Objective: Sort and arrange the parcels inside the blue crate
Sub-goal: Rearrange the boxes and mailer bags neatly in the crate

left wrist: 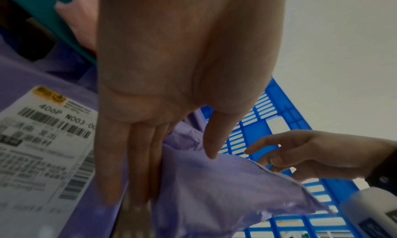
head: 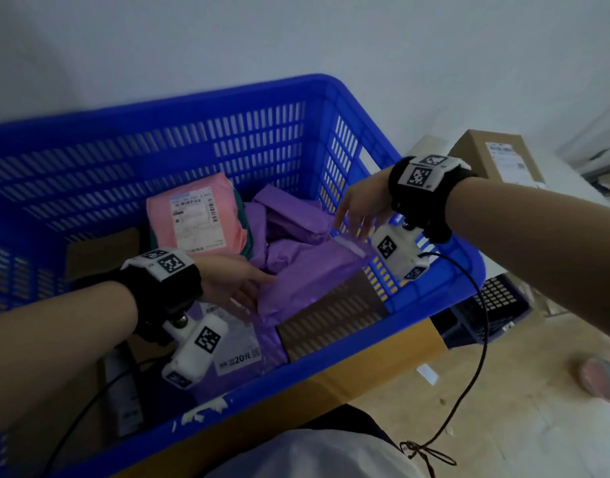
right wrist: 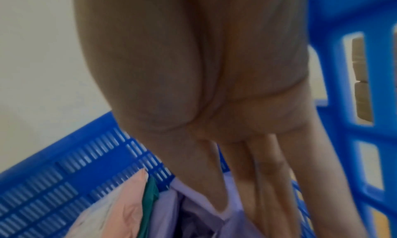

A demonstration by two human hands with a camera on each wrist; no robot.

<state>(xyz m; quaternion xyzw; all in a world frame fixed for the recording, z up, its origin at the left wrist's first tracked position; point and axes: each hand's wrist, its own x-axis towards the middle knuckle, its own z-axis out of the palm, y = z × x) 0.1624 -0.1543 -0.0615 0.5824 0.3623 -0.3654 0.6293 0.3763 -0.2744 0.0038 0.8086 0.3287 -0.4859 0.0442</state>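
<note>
The blue crate holds several soft parcels. A large purple parcel lies tilted across its right half. My left hand holds the parcel's near-left edge, thumb on top and straight fingers beneath. My right hand hovers at the parcel's far corner with fingers spread and loosely bent, touching it at most; the head view blurs it. Behind lie more purple parcels and a pink labelled parcel on a teal one.
A labelled purple parcel and a brown box lie at the crate's near side, a cardboard piece at its left. Outside to the right stand a cardboard box and a dark crate. Wrist cables hang near me.
</note>
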